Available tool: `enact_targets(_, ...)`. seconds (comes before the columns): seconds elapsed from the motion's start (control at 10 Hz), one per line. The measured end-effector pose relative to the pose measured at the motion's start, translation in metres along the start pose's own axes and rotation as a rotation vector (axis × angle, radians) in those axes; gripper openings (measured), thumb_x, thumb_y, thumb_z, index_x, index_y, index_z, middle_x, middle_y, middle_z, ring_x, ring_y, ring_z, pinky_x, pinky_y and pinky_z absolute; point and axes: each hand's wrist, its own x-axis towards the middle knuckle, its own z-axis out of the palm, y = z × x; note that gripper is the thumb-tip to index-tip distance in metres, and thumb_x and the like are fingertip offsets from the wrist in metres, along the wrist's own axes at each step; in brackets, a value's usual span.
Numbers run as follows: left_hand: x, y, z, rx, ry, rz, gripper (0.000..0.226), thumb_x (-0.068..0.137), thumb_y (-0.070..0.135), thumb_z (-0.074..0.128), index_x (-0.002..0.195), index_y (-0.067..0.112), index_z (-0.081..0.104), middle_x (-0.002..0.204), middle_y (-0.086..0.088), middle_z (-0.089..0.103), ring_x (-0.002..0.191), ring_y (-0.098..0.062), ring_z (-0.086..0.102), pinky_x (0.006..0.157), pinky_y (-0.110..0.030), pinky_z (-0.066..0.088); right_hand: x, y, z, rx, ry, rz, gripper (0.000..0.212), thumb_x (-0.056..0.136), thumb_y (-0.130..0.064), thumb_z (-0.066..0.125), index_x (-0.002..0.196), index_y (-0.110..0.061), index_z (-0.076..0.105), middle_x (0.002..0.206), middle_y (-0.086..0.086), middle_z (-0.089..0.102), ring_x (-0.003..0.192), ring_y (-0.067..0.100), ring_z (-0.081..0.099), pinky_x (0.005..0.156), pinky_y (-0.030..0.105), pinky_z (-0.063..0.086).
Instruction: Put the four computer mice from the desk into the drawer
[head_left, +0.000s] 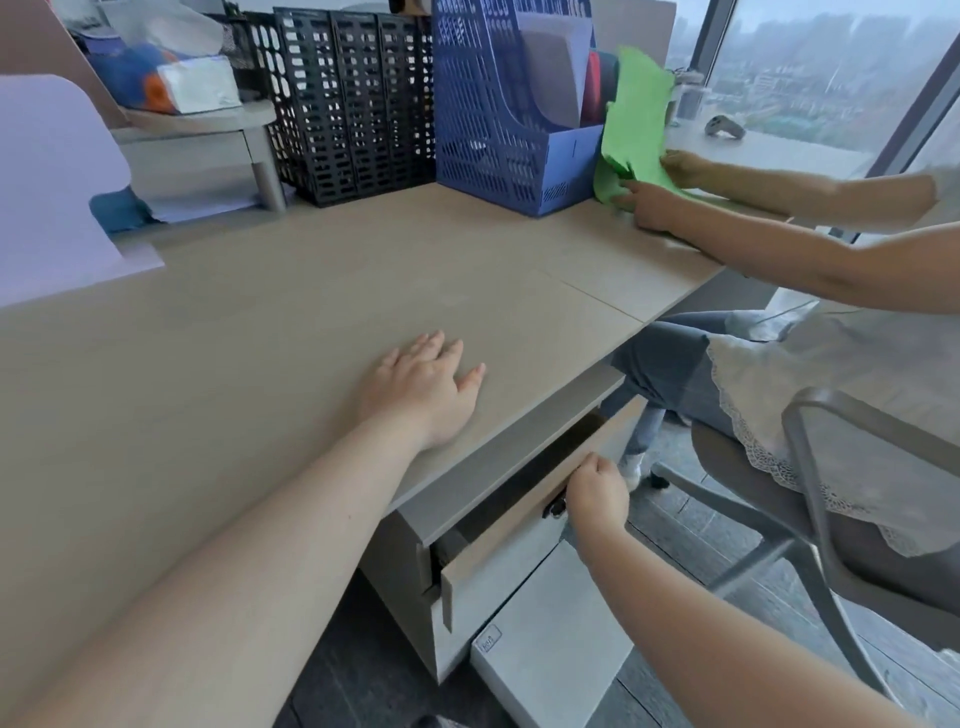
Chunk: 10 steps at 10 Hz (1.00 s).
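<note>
My left hand lies flat, palm down, on the tan desk near its front edge, fingers spread and holding nothing. My right hand is below the desk edge, closed on the dark handle of the top drawer. The drawer stands slightly pulled out, with a dark gap showing behind its front panel. Its inside is hidden. No computer mouse is visible on the desk.
Black file racks and a blue file holder stand at the desk's back. A second person sits at the right on a grey chair, handling green cloth. A grey box lies under the drawer.
</note>
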Motion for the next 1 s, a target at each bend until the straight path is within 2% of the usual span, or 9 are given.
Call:
enact_targets(0.2, 0.001, 0.001, 0.001, -0.012, 0.02, -0.001, 0.06, 0.095, 0.053, 0.019, 0.148, 0.023, 0.021, 0.16, 0.003, 0.013, 0.146, -0.012, 0.008, 0.119, -0.036, 0.006, 0.007, -0.006, 0.018, -0.018, -0.024, -0.058, 0.026, 0.095, -0.011, 0.028, 0.086, -0.002, 0.05, 0.071, 0.01, 0.047, 0.069, 0.026, 0.043, 0.059, 0.034, 0.03)
enact_targets(0.3, 0.001, 0.001, 0.002, -0.014, 0.028, 0.0, 0.06, 0.095, 0.053, 0.02, 0.147, 0.023, 0.021, 0.159, 0.002, 0.014, 0.146, -0.013, 0.009, 0.119, -0.037, 0.007, 0.008, -0.004, 0.025, -0.05, -0.061, -0.065, 0.018, 0.085, -0.001, 0.03, 0.085, -0.006, 0.047, 0.065, 0.007, 0.04, 0.058, 0.021, 0.033, 0.056, 0.031, 0.026)
enact_targets(0.4, 0.002, 0.001, 0.003, -0.016, 0.047, -0.002, 0.059, 0.095, 0.052, 0.022, 0.147, 0.023, 0.023, 0.159, 0.001, 0.015, 0.146, -0.013, 0.01, 0.119, -0.037, 0.008, 0.01, -0.006, 0.03, -0.116, -0.054, -0.08, 0.018, 0.078, 0.005, 0.03, 0.07, -0.011, 0.036, 0.058, 0.003, 0.035, 0.054, 0.02, 0.03, 0.052, 0.03, 0.024)
enact_targets(0.5, 0.005, 0.002, 0.004, -0.012, 0.057, -0.001, 0.059, 0.095, 0.051, 0.023, 0.146, 0.023, 0.024, 0.159, 0.0, 0.017, 0.146, -0.014, 0.011, 0.12, -0.038, 0.009, 0.011, -0.009, 0.031, -0.178, -0.051, -0.081, 0.016, 0.077, 0.006, 0.034, 0.079, -0.008, 0.042, 0.06, 0.004, 0.042, 0.066, 0.026, 0.043, 0.05, 0.029, 0.028)
enact_targets(0.7, 0.016, 0.006, 0.004, -0.003, 0.051, -0.012, 0.059, 0.094, 0.051, 0.024, 0.147, 0.023, 0.024, 0.159, -0.001, 0.017, 0.146, -0.015, 0.011, 0.12, -0.039, 0.009, 0.019, -0.013, 0.025, -0.383, -0.14, -0.1, 0.014, 0.084, 0.0, 0.036, 0.094, -0.007, 0.044, 0.073, 0.004, 0.045, 0.081, 0.028, 0.048, 0.068, 0.035, 0.037)
enact_targets(0.8, 0.015, 0.006, 0.002, 0.004, 0.047, -0.014, 0.059, 0.095, 0.051, 0.024, 0.147, 0.024, 0.024, 0.159, 0.0, 0.016, 0.146, -0.014, 0.011, 0.12, -0.038, 0.009, 0.026, -0.006, 0.019, -0.418, -0.167, -0.179, 0.018, 0.091, -0.007, 0.032, 0.1, -0.006, 0.048, 0.084, 0.009, 0.05, 0.08, 0.028, 0.049, 0.068, 0.034, 0.037)
enact_targets(0.9, 0.011, 0.007, 0.001, -0.013, 0.043, -0.01, 0.058, 0.095, 0.05, 0.024, 0.147, 0.023, 0.024, 0.159, 0.0, 0.017, 0.146, -0.014, 0.011, 0.12, -0.037, 0.009, 0.028, 0.001, 0.009, -0.457, -0.215, -0.248, 0.021, 0.098, -0.019, 0.028, 0.097, -0.01, 0.047, 0.088, 0.011, 0.056, 0.086, 0.032, 0.055, 0.072, 0.035, 0.041)
enact_targets(1.0, 0.01, 0.007, 0.001, -0.029, 0.065, -0.005, 0.056, 0.096, 0.047, 0.024, 0.146, 0.024, 0.026, 0.159, 0.0, 0.017, 0.146, -0.013, 0.011, 0.12, -0.036, 0.009, 0.028, 0.022, -0.014, -0.566, -0.315, -0.272, 0.022, 0.099, -0.02, 0.034, 0.102, -0.018, 0.055, 0.096, 0.004, 0.062, 0.099, 0.026, 0.056, 0.079, 0.028, 0.036)
